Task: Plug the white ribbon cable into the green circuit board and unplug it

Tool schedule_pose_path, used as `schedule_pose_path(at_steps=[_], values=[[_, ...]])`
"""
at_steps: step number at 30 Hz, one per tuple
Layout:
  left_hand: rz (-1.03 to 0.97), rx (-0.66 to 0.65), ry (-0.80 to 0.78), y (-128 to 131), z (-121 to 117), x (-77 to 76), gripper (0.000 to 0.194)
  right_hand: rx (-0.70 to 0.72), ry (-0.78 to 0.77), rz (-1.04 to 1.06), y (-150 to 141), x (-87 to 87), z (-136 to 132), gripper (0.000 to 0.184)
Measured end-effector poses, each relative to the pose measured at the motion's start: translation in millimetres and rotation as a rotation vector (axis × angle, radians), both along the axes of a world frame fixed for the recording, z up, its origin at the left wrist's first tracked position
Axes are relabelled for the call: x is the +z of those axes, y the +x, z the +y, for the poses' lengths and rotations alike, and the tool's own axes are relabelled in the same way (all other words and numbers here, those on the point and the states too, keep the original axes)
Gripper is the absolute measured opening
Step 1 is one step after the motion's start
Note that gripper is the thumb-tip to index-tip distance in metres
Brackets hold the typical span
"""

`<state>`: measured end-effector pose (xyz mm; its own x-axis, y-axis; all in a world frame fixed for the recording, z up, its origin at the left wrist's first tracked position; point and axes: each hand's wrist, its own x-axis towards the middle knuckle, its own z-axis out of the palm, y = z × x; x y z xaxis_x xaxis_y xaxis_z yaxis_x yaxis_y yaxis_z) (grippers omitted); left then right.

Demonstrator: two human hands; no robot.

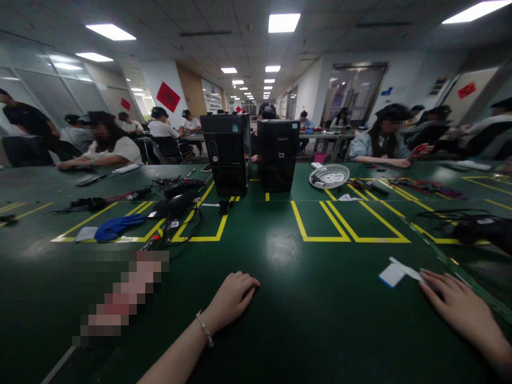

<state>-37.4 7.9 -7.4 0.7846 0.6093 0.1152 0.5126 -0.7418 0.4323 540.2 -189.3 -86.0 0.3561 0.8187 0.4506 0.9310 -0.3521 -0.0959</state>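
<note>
My left hand (232,298) rests on the dark green table (288,309) with its fingers curled under, nothing visible in it; a bead bracelet circles the wrist. My right hand (456,304) lies flat at the right, fingers stretched out, the fingertips touching a small white card (396,273) on the table. Two black computer tower cases (229,154) (278,154) stand upright side by side at the far middle of the table.
Yellow tape boxes (320,221) mark the table. Blue gloves (116,226), black cables and tools (176,205) lie at the left. A white round basket (329,176) sits at the back right, more cables (472,226) at the right. Other people sit at tables around.
</note>
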Motion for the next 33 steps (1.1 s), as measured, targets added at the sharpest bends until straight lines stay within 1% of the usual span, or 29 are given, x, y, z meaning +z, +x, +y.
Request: schedule_pose_path(at_steps=[2,4,8,11,14,16,18,20,23,26,28,30,32,33], values=[[0.0,-0.016,0.017,0,-1,0.4,0.022,0.075,-0.078,0.012,-42,14.9,13,0.065],[-0.002,-0.029,0.034,1,-2,0.8,0.022,0.191,-0.092,0.024,-89,26.3,28,0.061],[-0.011,-0.052,0.065,5,-6,-0.3,0.023,0.447,-0.171,0.045,-188,45.1,59,0.049],[-0.026,-0.086,0.078,10,-11,-0.4,0.024,0.657,-0.232,0.081,-256,58.6,79,0.046],[-0.055,-0.168,0.097,14,-19,2.0,0.027,0.808,-0.273,0.121,-307,69.1,92,0.048],[-0.079,-0.228,0.109,16,-24,3.9,0.031,0.863,-0.292,0.142,-328,73.7,98,0.05],[-0.09,-0.268,0.109,17,-28,4.2,0.035,0.889,-0.303,0.16,-338,76.6,100,0.052],[-0.079,-0.293,0.099,18,-29,2.1,0.039,0.9,-0.305,0.178,-341,78.2,100,0.051],[-0.067,-0.297,0.088,17,-26,-4.0,0.049,0.897,-0.285,0.209,-338,77.8,97,0.048],[-0.058,-0.284,0.074,16,-24,-8.8,0.052,0.841,-0.225,0.213,-327,71.6,97,0.045],[-0.042,-0.292,0.062,16,-23,-9.9,0.05,0.764,-0.166,0.18,-312,64.9,98,0.042],[-0.027,-0.307,0.055,16,-23,-9.6,0.047,0.637,-0.093,0.12,-286,58.7,99,0.04],[-0.012,-0.316,0.054,16,-23,-8.8,0.045,0.443,-0.016,0.048,-249,55.6,96,0.04],[-0.007,-0.32,0.054,16,-23,-8.4,0.045,0.312,0.027,0.005,-227,55.4,92,0.04]])
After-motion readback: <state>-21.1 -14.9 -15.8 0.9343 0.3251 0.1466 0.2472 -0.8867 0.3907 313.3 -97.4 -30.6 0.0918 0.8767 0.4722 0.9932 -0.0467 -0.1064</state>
